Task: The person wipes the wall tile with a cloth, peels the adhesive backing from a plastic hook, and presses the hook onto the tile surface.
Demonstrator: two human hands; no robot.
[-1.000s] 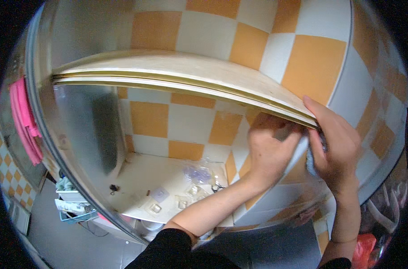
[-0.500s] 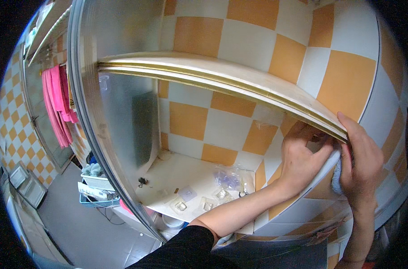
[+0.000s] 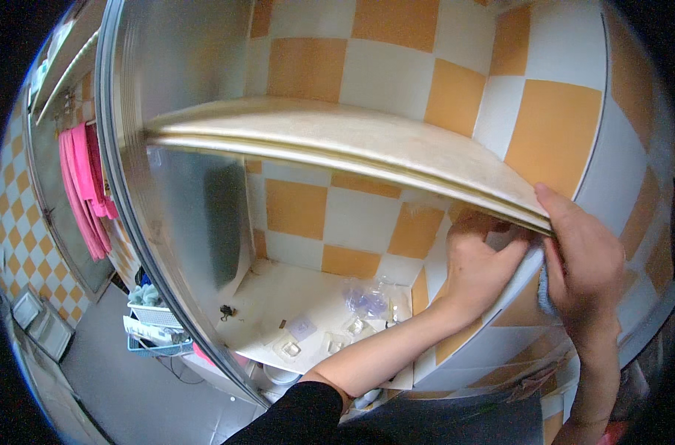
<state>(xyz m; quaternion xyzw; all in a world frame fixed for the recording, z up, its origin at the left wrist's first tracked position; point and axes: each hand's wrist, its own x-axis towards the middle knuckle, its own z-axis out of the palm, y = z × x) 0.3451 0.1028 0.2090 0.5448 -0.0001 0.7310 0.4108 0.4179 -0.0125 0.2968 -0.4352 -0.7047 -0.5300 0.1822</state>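
Right hand (image 3: 586,256) nearly closed, pinching right end of cream flat board (image 3: 367,137); left hand (image 3: 474,259) curled beneath front edge, grip hidden. Open room above white flat shelf (image 3: 259,289).

Pink cloth (image 3: 77,185) at left — blue basket (image 3: 150,348) lower down — crumpled clear plastic (image 3: 365,298) on a white board (image 3: 267,293)

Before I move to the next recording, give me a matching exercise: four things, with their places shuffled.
1. right hand
2. crumpled plastic wrapping
3. left hand
4. pink towel

A. hanging at far left
B. beneath the upper board, near its right end
C. clasping the upper board's right end
D. on the lower white board

Pairs: 1-C, 2-D, 3-B, 4-A
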